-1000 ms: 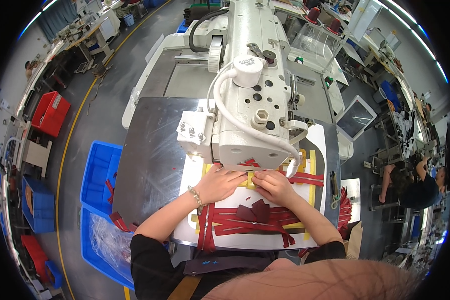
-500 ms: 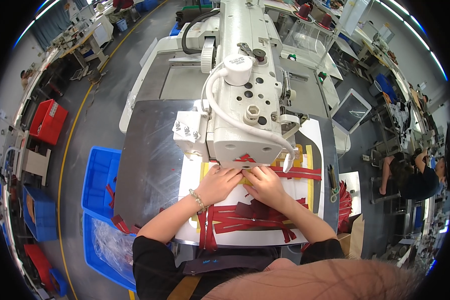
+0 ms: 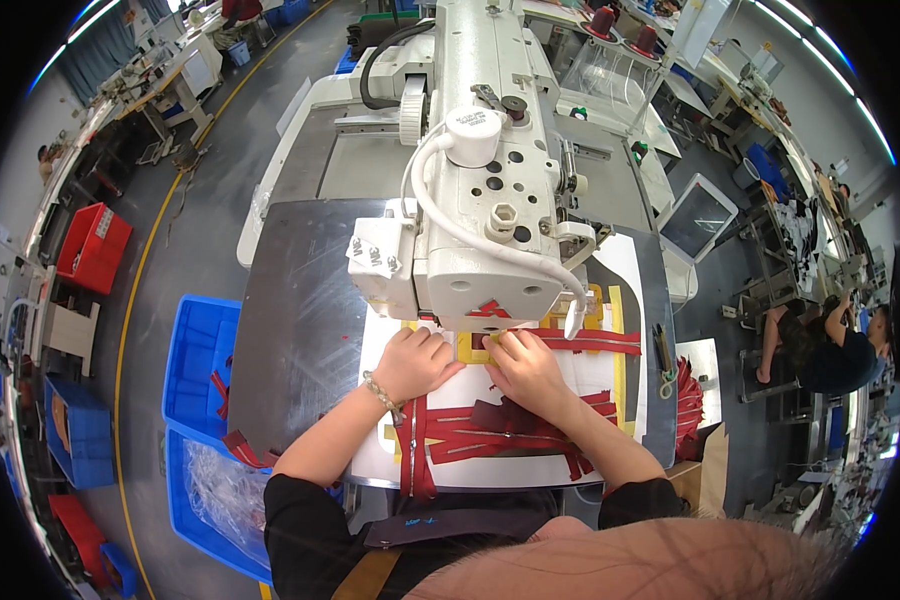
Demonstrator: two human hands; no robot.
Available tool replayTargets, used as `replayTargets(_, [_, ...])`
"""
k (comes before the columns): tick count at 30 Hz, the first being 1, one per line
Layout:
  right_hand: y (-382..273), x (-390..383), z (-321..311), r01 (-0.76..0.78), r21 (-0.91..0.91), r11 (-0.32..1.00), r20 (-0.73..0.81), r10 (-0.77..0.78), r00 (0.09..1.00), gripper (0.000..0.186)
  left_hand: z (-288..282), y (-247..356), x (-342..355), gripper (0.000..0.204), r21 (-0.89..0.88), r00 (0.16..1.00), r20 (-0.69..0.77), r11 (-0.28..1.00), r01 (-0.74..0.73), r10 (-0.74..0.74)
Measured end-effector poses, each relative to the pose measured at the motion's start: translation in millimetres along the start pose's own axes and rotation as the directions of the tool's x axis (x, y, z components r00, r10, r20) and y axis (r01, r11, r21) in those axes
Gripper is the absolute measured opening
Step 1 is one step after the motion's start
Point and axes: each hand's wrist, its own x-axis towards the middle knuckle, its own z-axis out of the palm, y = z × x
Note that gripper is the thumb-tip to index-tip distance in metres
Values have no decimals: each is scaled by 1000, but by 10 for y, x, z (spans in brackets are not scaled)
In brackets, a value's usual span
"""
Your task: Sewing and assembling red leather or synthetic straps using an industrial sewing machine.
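Observation:
My left hand [image 3: 417, 364], with a bead bracelet, has curled fingers on the white board [image 3: 375, 450], just left of a small yellow frame [image 3: 466, 350] under the white sewing machine head [image 3: 470, 280]. What it holds, if anything, is hidden. My right hand [image 3: 528, 372] is closed on the right side of that frame, fingertips at a dark red piece [image 3: 480, 342] inside it. A red zipper [image 3: 600, 342] runs rightward beyond it. More red zippers [image 3: 450, 448] lie below both hands.
Metal plate [image 3: 300, 300] at left, blue bins [image 3: 200, 320] beside it. At right are a tilted screen [image 3: 698, 220], scissors [image 3: 665, 380], bundled red zippers [image 3: 688, 400] and a seated person [image 3: 830, 345]. Thread cones [image 3: 602, 25] stand behind. A red bin [image 3: 90, 245] is at far left.
My left fingers have drawn back leftward and curled, uncovering more of the yellow frame and the dark red piece. My right hand stays at the frame, shifted slightly.

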Motion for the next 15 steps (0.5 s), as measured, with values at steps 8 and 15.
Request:
replayTargets(8, [-2,-23,45,-8,-31,999,-10,8,1000,33,15,103,147,43,-3,967,-139,976,-216,213])
replayTargets(15, [-22,-29,35,-14,-20,1000,-23,13,1000,33,133,99,71,47,-113,995,-55,989,-91,85])
